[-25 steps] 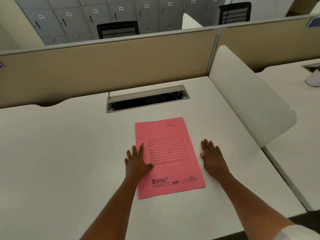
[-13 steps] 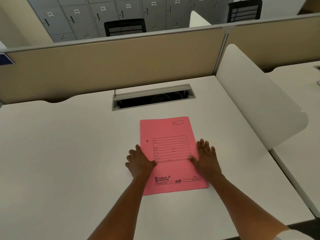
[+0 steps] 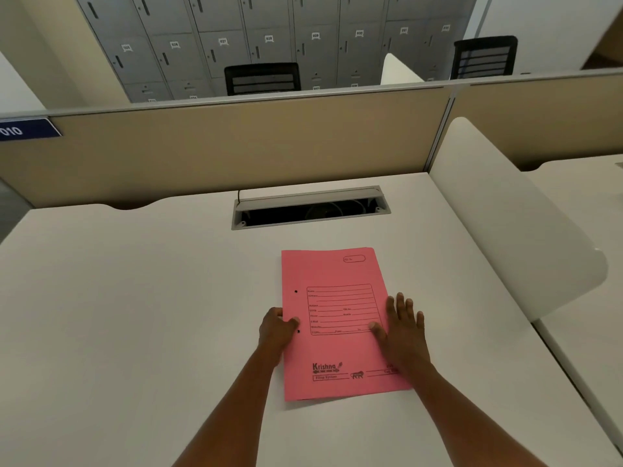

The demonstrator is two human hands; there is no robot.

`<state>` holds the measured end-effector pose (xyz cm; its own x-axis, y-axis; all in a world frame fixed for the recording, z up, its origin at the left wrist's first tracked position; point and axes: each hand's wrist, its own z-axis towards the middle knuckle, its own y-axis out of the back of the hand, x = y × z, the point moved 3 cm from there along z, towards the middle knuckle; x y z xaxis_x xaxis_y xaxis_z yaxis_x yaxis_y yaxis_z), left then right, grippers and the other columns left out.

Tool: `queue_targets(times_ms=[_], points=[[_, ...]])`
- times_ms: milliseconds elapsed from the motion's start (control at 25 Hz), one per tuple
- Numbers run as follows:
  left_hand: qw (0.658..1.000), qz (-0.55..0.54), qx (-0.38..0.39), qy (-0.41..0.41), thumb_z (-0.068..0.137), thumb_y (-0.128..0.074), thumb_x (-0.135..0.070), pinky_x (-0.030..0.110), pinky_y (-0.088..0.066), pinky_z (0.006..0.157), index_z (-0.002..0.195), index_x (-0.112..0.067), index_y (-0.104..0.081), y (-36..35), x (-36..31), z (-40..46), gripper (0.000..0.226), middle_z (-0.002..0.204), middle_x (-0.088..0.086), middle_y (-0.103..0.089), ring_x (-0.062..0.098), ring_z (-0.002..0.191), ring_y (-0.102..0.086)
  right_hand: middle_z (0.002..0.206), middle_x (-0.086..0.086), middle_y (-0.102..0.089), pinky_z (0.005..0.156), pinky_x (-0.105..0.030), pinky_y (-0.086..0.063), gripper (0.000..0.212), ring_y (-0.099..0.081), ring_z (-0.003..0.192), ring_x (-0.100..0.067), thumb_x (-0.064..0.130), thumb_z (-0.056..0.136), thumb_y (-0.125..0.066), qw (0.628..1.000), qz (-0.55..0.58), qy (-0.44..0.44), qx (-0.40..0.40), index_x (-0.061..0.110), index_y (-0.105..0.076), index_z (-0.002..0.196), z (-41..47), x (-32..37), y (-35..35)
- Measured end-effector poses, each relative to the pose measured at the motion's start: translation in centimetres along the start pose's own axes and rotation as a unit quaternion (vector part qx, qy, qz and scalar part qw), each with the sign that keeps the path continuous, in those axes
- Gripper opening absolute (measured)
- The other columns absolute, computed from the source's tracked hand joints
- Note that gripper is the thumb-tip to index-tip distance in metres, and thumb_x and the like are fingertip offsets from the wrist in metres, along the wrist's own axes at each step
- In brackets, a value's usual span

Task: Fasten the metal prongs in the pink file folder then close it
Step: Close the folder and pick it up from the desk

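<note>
The pink file folder [image 3: 337, 274] lies closed and flat on the white desk [image 3: 135, 298], its printed cover facing up. Two small dark holes [image 3: 296, 291] show near its left edge. No metal prongs are visible. My left hand [image 3: 274, 332] is at the folder's left edge, with the thumb on top of the cover and the fingers curled against the edge. My right hand [image 3: 403, 328] rests flat on the folder's right edge, fingers spread, thumb on the cover.
An open cable slot [image 3: 310, 210] is set in the desk just beyond the folder. A beige partition [image 3: 236, 146] closes the far side. A white curved divider [image 3: 505, 230] stands along the right, with another desk behind it.
My right hand slid left from the bare desk onto the folder's right edge. My left hand drew back from the cover to the left edge and curled. The view tilted upward.
</note>
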<state>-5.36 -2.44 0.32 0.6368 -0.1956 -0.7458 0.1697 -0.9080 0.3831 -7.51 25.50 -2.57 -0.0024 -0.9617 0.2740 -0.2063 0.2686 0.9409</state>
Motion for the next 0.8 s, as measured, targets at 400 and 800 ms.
queue_targets(times_ms=[400,800], points=[[0.994,-0.080,0.054,-0.041,0.096,-0.061,-0.018,0.039,-0.057,0.080,0.119,-0.018,-0.058,3.3,-0.3,0.5,0.023,0.117,0.012,-0.069,0.029,0.099,-0.069,0.150,-0.012,-0.045,0.113,-0.047,-0.034,0.073,-0.043,0.135,-0.032,0.054,0.094,-0.049,0.990,0.120,-0.019,-0.067,0.011,-0.031,0.150,-0.2,2.0,1.4],[0.992,-0.124,0.007,-0.037,0.096,-0.061,-0.017,0.039,-0.059,0.075,0.127,-0.012,-0.059,10.9,1.2,1.8,0.031,0.113,0.013,-0.072,0.027,0.090,-0.071,0.126,-0.011,-0.067,0.074,-0.027,-0.055,0.060,-0.068,0.093,-0.021,0.026,0.092,-0.067,0.934,0.354,0.039,-0.013,0.017,-0.039,0.145,0.4,10.7,3.8]])
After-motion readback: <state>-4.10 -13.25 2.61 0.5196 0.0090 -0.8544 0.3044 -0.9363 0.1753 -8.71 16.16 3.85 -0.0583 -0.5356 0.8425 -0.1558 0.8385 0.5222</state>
